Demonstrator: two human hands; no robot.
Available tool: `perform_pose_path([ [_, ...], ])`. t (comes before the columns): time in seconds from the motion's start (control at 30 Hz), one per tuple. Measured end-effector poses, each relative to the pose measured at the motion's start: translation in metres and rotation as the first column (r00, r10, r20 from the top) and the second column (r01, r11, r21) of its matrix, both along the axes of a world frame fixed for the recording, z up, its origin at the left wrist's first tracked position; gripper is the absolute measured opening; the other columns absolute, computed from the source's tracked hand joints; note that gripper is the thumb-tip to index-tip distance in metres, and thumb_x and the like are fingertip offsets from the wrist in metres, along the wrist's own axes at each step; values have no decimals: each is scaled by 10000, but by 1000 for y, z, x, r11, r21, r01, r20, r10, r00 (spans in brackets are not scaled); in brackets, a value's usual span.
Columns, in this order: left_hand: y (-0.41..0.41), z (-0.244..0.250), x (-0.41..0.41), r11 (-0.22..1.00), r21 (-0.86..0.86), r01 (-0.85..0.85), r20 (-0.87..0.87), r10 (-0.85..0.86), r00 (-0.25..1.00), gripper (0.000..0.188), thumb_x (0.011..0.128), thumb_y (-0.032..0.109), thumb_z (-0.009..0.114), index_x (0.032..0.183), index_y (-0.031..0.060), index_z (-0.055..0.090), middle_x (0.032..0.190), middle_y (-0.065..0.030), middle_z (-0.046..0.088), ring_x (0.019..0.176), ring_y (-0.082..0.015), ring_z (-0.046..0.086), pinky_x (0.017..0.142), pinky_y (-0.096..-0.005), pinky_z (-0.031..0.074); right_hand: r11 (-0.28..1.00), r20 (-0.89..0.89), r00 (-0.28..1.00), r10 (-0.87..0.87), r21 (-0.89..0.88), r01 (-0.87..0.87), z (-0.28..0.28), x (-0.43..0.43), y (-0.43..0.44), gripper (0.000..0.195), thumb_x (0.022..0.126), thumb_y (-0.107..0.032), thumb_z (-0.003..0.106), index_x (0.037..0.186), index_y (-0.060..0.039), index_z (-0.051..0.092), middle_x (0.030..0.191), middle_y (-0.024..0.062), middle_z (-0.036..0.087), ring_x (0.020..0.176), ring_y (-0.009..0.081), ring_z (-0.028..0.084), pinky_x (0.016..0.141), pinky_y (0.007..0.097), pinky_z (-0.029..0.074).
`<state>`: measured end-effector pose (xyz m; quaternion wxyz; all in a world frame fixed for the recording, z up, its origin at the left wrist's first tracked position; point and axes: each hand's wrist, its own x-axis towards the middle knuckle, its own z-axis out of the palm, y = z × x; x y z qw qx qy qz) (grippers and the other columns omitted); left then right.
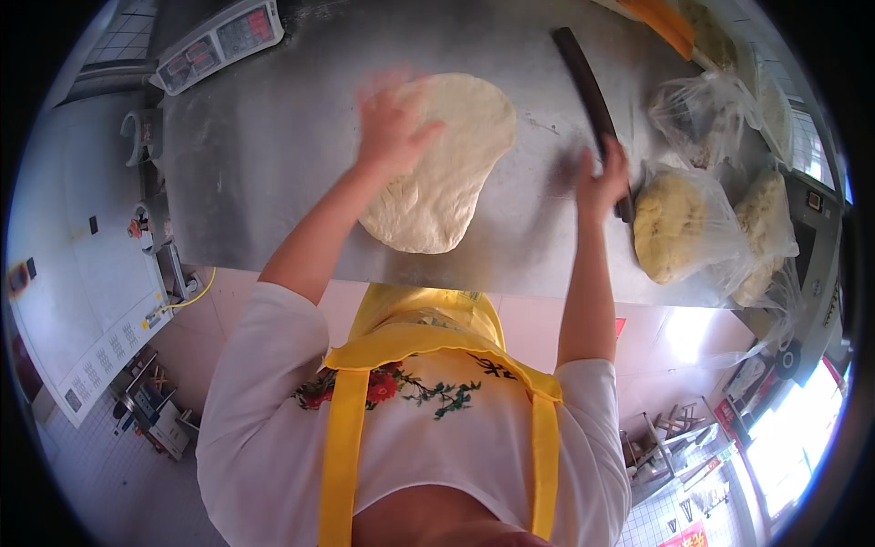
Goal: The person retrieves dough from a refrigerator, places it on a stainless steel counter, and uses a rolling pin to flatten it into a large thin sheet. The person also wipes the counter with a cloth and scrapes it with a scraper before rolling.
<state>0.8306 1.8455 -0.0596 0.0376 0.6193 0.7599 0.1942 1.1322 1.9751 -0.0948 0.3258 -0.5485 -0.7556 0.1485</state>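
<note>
A flattened slab of pale dough [454, 161] lies on the stainless steel worktop [273, 171], broad at the far end and narrower at the waist. My left hand [393, 126], blurred by motion, is over its upper left edge with the fingers apart; whether it presses on the dough is unclear. To the right of the dough is a dark rolling pin [584, 75], slanting towards me. My right hand [605, 178] is at the pin's near part, thumb on the left and fingers across it. Whether those fingers close around the pin cannot be told.
Clear plastic bags hold yellowish dough [670, 222] and a second lump [762, 232] at the right. Another plastic bag [707, 113] sits behind them. A scale-like device [219, 48] occupies the far left corner. Left of the worktop is a large white appliance [82, 253].
</note>
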Motion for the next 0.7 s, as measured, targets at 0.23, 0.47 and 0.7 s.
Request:
perform_pose_path([
  [0.23, 59, -11, 7, 874, -302, 379, 435, -228, 871, 557, 873, 433, 497, 1361, 186, 390, 1458, -101, 274, 1361, -326, 174, 1077, -563, 55, 962, 467, 863, -193, -83, 260, -1, 15, 22, 449, 813, -256, 601, 1245, -208, 488, 1151, 36, 543, 1063, 272, 481, 878, 481, 304],
  [0.47, -50, 50, -18, 980, -87, 178, 102, -169, 980, 693, 836, 401, 559, 1377, 45, 312, 1463, -163, 224, 1345, -376, 190, 1062, -577, 114, 918, 323, 859, 397, -115, -381, 47, -74, -69, 465, 753, -146, 612, 1208, -201, 536, 1119, -19, 543, 1027, 174, 494, 877, 431, 318],
  [0.7, 40, -5, -55, 966, -241, 98, -45, -112, 993, 817, 794, 437, 591, 1417, 61, 222, 1474, -171, 181, 1363, -359, 142, 1064, -582, 91, 956, 493, 832, 256, -5, -292, 26, -125, 5, 501, 837, -362, 544, 1284, -150, 467, 1324, 20, 458, 1255, 242, 370, 1003, 500, 246],
])
